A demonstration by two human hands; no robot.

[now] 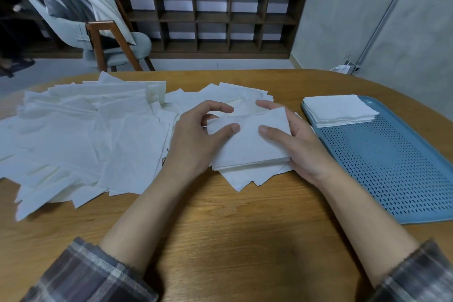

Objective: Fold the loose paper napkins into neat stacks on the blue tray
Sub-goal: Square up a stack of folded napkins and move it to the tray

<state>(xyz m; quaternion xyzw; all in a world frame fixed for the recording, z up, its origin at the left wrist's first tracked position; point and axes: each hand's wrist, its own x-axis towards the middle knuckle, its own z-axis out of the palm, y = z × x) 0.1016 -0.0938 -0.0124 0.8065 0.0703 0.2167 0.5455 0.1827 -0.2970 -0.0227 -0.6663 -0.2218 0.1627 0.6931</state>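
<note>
Folding under way: one stack on the tray, most napkins left to do.

A wide heap of loose napkins [85, 135] lies unfolded on the left of the wooden surface [220, 228]. At centre the left hand [196, 140] pinches one end of a folded bundle [247, 144], fingers [218, 107] curled; the right hand [301, 147] grips the other end, thumb on top. On the right, one neat stack [339, 110] sits at the far end of the blue tray [392, 167]. The job looks barely begun.
</note>
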